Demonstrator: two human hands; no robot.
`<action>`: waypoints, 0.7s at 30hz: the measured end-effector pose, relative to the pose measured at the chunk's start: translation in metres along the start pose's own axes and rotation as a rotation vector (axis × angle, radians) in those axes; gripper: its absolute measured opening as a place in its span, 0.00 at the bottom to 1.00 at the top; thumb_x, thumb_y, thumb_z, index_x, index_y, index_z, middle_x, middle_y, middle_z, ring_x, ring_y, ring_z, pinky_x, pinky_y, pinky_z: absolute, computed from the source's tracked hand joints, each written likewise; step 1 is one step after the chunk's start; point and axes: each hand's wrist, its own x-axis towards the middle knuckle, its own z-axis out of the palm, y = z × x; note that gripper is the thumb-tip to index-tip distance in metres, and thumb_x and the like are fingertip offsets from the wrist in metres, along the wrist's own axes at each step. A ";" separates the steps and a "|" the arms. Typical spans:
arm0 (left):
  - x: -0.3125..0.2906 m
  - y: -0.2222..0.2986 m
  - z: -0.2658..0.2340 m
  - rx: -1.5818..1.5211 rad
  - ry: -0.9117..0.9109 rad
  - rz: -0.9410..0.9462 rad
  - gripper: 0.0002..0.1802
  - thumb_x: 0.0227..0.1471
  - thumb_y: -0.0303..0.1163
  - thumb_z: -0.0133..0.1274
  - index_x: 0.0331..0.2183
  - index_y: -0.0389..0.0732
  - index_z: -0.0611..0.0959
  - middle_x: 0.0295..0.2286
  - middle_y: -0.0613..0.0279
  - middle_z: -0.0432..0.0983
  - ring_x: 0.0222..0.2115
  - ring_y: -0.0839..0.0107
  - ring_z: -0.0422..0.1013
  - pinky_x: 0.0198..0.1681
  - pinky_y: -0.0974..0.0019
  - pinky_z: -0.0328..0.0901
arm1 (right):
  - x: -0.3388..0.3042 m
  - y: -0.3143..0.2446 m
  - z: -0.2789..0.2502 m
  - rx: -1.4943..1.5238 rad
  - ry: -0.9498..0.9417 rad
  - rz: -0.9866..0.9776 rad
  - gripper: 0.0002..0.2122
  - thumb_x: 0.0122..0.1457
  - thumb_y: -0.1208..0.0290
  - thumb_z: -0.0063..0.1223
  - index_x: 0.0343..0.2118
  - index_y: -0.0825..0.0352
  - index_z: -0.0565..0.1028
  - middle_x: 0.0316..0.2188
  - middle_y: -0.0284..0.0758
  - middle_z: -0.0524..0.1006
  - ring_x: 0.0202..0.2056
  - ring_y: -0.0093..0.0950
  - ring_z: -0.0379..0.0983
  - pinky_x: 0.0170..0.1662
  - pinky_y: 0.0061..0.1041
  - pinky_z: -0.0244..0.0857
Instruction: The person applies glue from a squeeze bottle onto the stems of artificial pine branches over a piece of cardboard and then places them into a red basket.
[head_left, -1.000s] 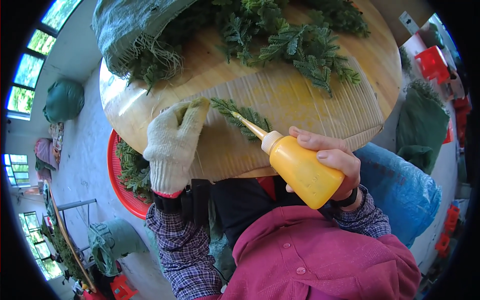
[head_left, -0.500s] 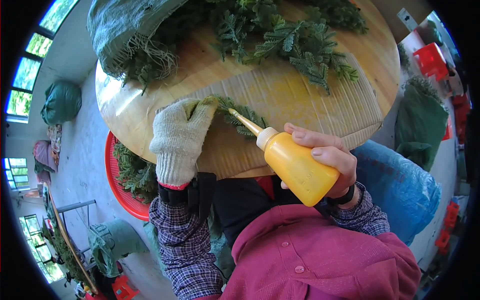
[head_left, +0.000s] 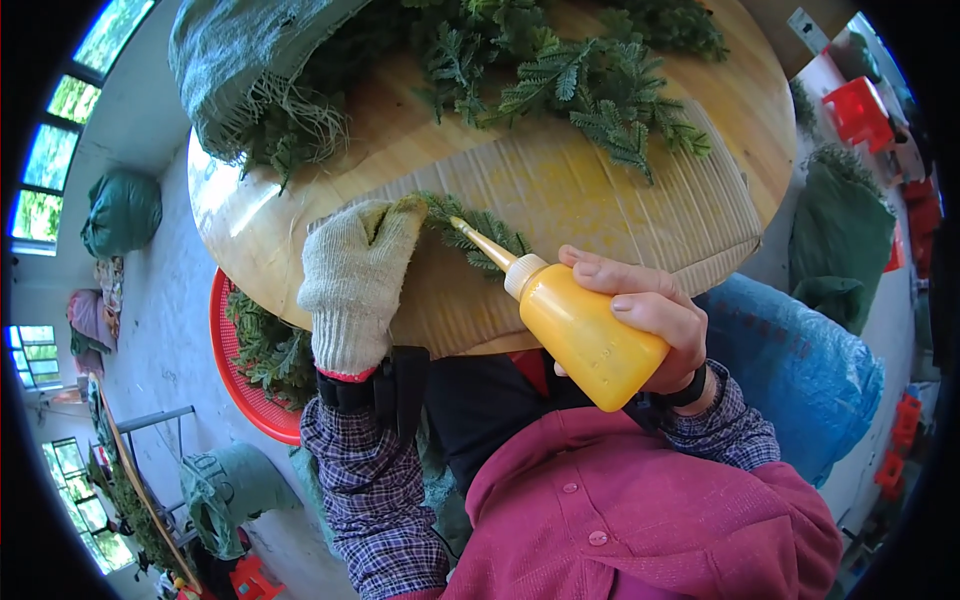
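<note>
My left hand [head_left: 355, 270], in a knitted off-white glove stained at the fingertips, pinches one end of a green fir-like sprig [head_left: 485, 228]. The sprig stretches to the right over a corrugated cardboard sheet [head_left: 640, 195] speckled with yellow. In my bare right hand [head_left: 655, 325] is a yellow squeeze bottle [head_left: 590, 325], tilted so that its long nozzle points up and left. The nozzle tip lies at the sprig, close to the gloved fingers; whether it touches cannot be told. My right fingers wrap round the bottle's far side, and the thumb is mostly hidden.
The cardboard lies on a round wooden table [head_left: 235, 225]. Green branches [head_left: 590, 85] and a frayed woven sack [head_left: 245, 65] occupy its far side. Below its left edge stands a red basket [head_left: 222, 345] of greenery. A blue sack [head_left: 790, 370] is beside me at right.
The bottle and my right hand have shifted slightly left, and the nozzle tip has moved a little along the sprig toward my glove. Both hands keep their hold.
</note>
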 end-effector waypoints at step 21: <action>-0.003 -0.001 0.003 -0.010 0.003 -0.023 0.14 0.56 0.38 0.59 0.35 0.36 0.88 0.31 0.47 0.81 0.33 0.51 0.76 0.40 0.56 0.68 | -0.003 -0.004 -0.009 0.032 0.016 0.026 0.32 0.45 0.76 0.77 0.48 0.67 0.64 0.47 0.56 0.76 0.47 0.55 0.79 0.49 0.54 0.77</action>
